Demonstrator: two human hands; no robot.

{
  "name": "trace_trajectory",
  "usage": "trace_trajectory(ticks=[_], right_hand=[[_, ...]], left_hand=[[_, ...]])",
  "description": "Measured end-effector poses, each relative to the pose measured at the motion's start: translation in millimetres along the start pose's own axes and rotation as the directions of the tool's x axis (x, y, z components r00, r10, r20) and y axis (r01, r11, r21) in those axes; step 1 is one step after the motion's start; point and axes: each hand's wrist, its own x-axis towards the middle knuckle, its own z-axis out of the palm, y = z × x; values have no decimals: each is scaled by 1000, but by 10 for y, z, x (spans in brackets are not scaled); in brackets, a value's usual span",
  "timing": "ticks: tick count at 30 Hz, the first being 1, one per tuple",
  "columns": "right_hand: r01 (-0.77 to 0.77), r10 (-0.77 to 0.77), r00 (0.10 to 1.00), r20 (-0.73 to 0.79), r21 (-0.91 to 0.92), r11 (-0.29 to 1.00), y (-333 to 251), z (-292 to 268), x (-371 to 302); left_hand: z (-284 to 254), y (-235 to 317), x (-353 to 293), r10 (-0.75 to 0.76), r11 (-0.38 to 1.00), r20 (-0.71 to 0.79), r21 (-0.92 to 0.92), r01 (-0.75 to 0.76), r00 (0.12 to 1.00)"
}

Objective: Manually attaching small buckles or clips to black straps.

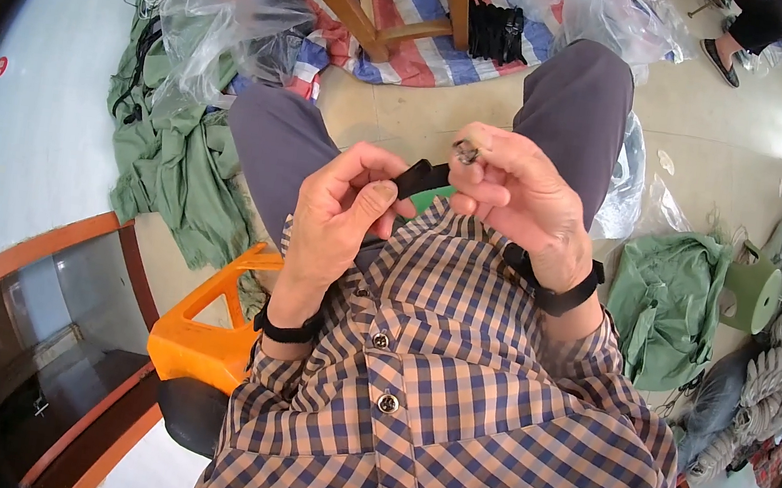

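My left hand [347, 205] is closed in a pinch on a black strap [415, 180], held over my lap. The strap's far end runs toward my right hand [524, 194], whose fingers partly hide it. Between the thumb and forefinger of that hand sits a small dark, shiny piece [466, 152], too small to name; its other fingers curl inward. A bit of something green [423, 199] shows beneath the strap, between my thighs. Both wrists wear black bands.
Ahead stands a wooden stool [377, 26] on a striped tarp [420, 72], beside a bundle of black straps [497, 32]. Clear plastic bags [233, 19] and green cloth [183, 163] lie left. An orange plastic stool [206, 343] is near. Green fabric [664, 304] and rope [760, 392] lie right.
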Motion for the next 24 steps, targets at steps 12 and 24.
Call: trace_trajectory(ticks=[12,24], right_hand=[[-69,64,994,-93,-57,996,92,39,39],[75,-110,990,-90,-330,941,335,73,92]], left_hand=[[14,-10,11,7,1000,52,-9,-7,999],[171,3,-36,187,966,-132,204,-158,973]])
